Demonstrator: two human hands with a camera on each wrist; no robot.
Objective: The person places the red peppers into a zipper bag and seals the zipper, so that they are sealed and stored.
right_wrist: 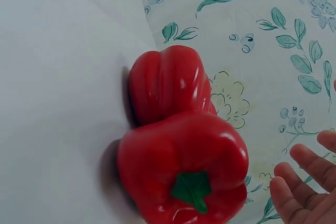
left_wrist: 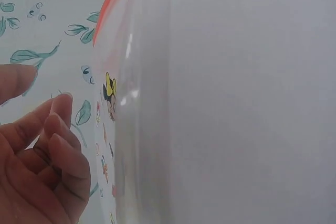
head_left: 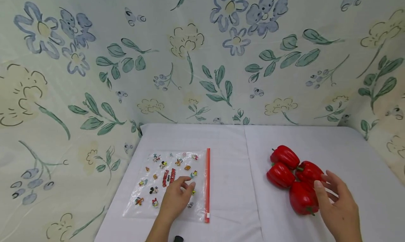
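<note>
From where I sit, the relation that counts is on the right: the nearest red pepper (head_left: pixel 301 197) lies just left of my right grip (head_left: pixel 340 205), with the other three peppers (head_left: pixel 284 173) bunched beyond it on the worktop (head_left: pixel 231 185). Its green stem (right_wrist: pixel 193 188) points toward my side, so I judge its long axis runs roughly front to back. That grip is wide and holds nothing; whether its thumb touches the pepper I can't quite tell. My left grip (head_left: pixel 178 196), relaxed and narrower, hangs over the clear zip bag (head_left: pixel 172 161), well apart from the peppers.
</note>
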